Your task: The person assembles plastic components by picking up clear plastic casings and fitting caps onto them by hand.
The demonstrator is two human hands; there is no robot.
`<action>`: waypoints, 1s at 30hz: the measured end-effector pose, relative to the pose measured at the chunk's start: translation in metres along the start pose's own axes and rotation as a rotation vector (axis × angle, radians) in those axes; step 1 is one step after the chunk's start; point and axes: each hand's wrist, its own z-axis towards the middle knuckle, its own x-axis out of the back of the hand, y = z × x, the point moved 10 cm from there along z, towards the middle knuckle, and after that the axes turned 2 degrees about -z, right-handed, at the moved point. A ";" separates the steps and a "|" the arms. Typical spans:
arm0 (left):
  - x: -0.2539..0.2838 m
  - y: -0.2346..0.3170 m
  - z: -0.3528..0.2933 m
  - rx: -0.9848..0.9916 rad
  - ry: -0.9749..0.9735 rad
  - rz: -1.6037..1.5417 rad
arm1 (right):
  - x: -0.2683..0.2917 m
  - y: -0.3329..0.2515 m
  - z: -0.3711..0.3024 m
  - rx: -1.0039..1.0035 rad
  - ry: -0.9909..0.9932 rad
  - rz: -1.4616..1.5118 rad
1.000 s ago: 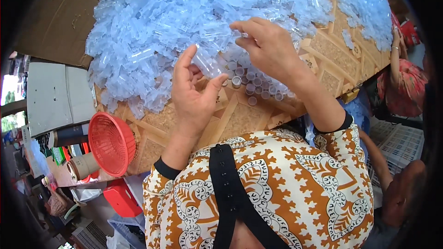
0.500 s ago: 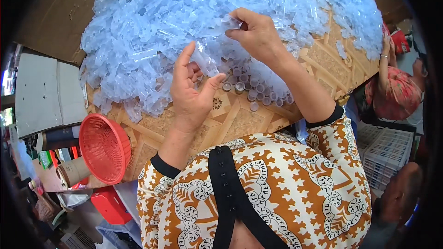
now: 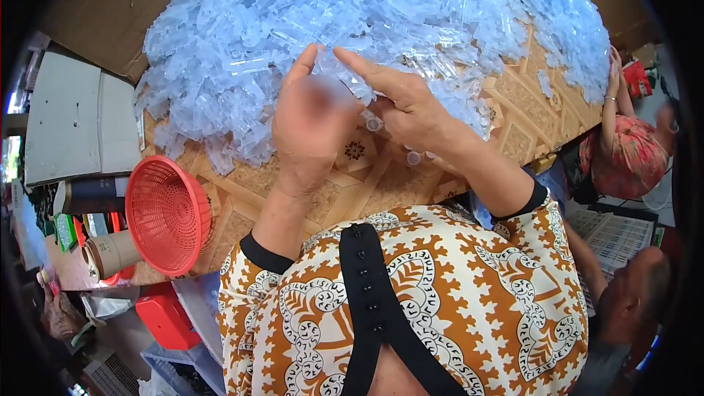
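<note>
My left hand (image 3: 306, 121) is raised over the near edge of the pile, palm turned inward, with the index finger pointing up; part of its palm is blurred. A clear plastic tube (image 3: 358, 88) lies between my two hands, mostly covered by fingers. On its other side my right hand (image 3: 407, 103) closes in, index finger stretched along it and the other fingers curled. Beyond both hands spreads a large pile of clear bluish plastic pieces (image 3: 242, 48). Small round clear caps (image 3: 374, 124) stand on the table below my right hand, most of them hidden by it.
A red plastic basket (image 3: 167, 216) sits at the table's left edge, near a cardboard roll (image 3: 114, 253). Cardboard (image 3: 110, 7) walls the far left. At the right, a person in a floral top (image 3: 623, 154) reaches to the pile; another person (image 3: 623, 308) is lower right.
My right hand has come down and left from above the pile to meet my left hand at the tube. It now covers many of the caps.
</note>
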 end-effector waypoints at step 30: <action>-0.033 -0.019 -0.037 0.158 -0.190 0.071 | 0.013 0.007 -0.051 0.034 0.122 0.525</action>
